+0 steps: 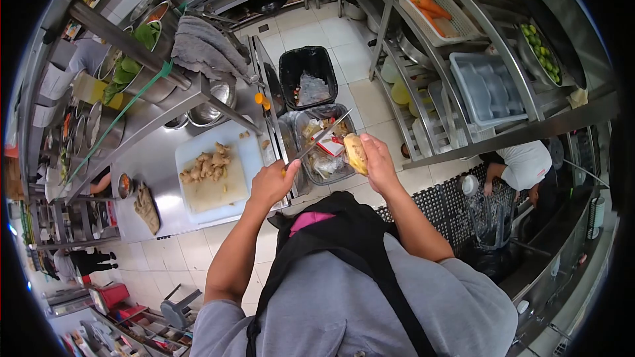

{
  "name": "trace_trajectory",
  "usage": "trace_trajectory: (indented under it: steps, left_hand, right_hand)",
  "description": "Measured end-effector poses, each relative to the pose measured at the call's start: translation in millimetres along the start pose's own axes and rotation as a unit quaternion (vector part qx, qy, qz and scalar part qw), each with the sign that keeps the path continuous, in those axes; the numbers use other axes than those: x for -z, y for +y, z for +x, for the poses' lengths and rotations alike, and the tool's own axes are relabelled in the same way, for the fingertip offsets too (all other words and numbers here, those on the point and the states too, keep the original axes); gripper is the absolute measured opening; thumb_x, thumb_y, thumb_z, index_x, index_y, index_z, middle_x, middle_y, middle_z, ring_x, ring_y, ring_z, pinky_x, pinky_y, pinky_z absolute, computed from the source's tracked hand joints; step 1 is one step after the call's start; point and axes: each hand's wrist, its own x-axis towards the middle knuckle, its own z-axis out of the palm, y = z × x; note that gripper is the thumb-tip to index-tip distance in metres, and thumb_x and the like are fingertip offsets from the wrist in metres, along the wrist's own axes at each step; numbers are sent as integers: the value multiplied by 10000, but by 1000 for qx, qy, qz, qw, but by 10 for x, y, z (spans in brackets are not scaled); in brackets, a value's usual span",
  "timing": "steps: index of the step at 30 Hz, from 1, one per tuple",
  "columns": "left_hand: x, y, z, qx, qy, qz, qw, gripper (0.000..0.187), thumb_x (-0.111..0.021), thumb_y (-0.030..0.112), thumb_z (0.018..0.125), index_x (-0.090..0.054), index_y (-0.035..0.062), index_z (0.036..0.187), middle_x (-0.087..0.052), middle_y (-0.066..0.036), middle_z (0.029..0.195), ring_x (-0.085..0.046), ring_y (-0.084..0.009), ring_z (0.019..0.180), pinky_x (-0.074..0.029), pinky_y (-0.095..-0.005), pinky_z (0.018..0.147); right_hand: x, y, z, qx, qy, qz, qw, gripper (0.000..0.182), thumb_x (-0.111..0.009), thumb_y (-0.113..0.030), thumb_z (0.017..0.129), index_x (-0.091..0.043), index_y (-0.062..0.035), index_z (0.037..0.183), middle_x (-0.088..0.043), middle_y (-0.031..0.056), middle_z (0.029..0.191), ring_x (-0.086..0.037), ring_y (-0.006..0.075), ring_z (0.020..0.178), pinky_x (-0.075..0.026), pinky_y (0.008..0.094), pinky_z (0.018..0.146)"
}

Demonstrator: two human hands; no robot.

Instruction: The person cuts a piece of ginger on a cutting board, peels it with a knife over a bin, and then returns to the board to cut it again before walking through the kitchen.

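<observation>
Left hand [270, 184]: fingers wrapped tight round the handle of a knife [322, 137], blade angled up and away toward the right hand. Right hand [378, 158]: fingers curled round a yellowish, partly peeled root piece [356, 153], held just beside the knife's blade; whether the edge touched it could not be told. Both hands worked above a clear-lined waste bin [324, 152] that stood on the floor against the counter's [152, 158] end and held peelings and packaging scraps. Behind it stood a black bin [305, 76] with a bag of refuse inside. To the left, on the steel counter, a white cutting board [215, 175] carried a heap of knobbly ginger pieces [205, 165]; a few loose bits lay near the board's far corner. A folded brownish cloth [147, 208] lay near the counter's near edge, beside a small bowl [124, 186]. A grey towel [202, 43] hung over the shelf above the counter, along with metal bowls of green leaves [129, 63]. To the right, wire racks held a tray of carrots [433, 10], grey plastic tubs [486, 89] and a pan of limes [542, 49]. Farther right, another person in a white shirt [526, 162] bent at a sink. The black apron straps crossed the wearer's grey shirt at the bottom of the view.
</observation>
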Motion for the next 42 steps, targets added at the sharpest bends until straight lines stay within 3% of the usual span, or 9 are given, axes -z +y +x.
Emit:
trace_trajectory:
  steps: [1,7,13,19,22,28,38,41,42]
  left_hand:
    - [43,41,-48,4,-5,-6,1000,661,-491,666,985,-641,30,885,-697,-256,776,-694,-478,854,-526,-571,779]
    - [202,524,-249,-61,28,-28,997,591,-530,617,990,-625,41,897,-676,-239,738,-672,-481,785,-510,-570,723]
    - [250,783,-358,-153,65,16,986,587,-589,622,957,-592,39,894,-646,-207,645,-672,-457,679,-511,-559,631]
    - [265,616,-284,-139,42,30,989,632,-591,659,937,-649,30,912,-679,-203,668,-698,-433,663,-546,-537,627]
    - [264,644,-356,-153,44,35,987,626,-588,651,943,-650,28,922,-684,-207,681,-699,-436,675,-547,-537,640]
    - [194,627,-351,-163,51,25,985,623,-579,655,946,-645,36,915,-681,-210,684,-692,-447,678,-537,-547,640]
    - [39,58,-227,-48,-13,9,999,682,-484,651,994,-657,8,850,-671,-252,736,-665,-481,795,-507,-552,726]
    - [-95,-156,-230,19,-69,-33,997,773,-413,707,1000,-701,3,864,-710,-272,856,-691,-467,921,-523,-515,839]
    - [-108,-167,-219,17,-71,-33,997,773,-413,707,1000,-701,3,864,-710,-272,856,-691,-467,921,-523,-515,839]
  right_hand:
    - [-79,-64,0,24,25,-20,999,416,-480,-371,1113,-659,-15,995,-584,-49,796,-488,27,702,-422,237,622]
    - [-24,253,111,3,75,-74,994,468,-494,-351,1109,-667,14,872,-618,-20,764,-534,57,718,-441,271,643]
    - [-136,296,66,147,143,-232,951,370,-583,-272,1073,-671,32,881,-661,3,781,-555,83,736,-462,300,664]
    - [189,483,110,39,28,-139,989,329,-659,-274,1044,-723,47,1085,-718,64,984,-641,117,911,-529,296,827]
    - [-122,340,43,140,165,-184,959,333,-591,-241,1067,-711,57,977,-710,73,853,-629,127,860,-504,320,763]
    - [-86,299,12,111,141,-201,963,355,-602,-264,1063,-723,56,972,-709,57,840,-619,112,826,-506,314,745]
    - [143,275,-5,93,4,-148,985,418,-518,-289,1104,-666,-23,817,-638,-22,793,-562,34,710,-449,229,622]
    - [66,155,19,142,31,-153,977,453,-504,-352,1106,-680,-2,880,-629,5,732,-524,61,672,-426,268,594]
    - [-14,61,17,53,30,-56,997,446,-474,-399,1110,-667,-20,976,-641,19,751,-546,87,655,-437,269,594]
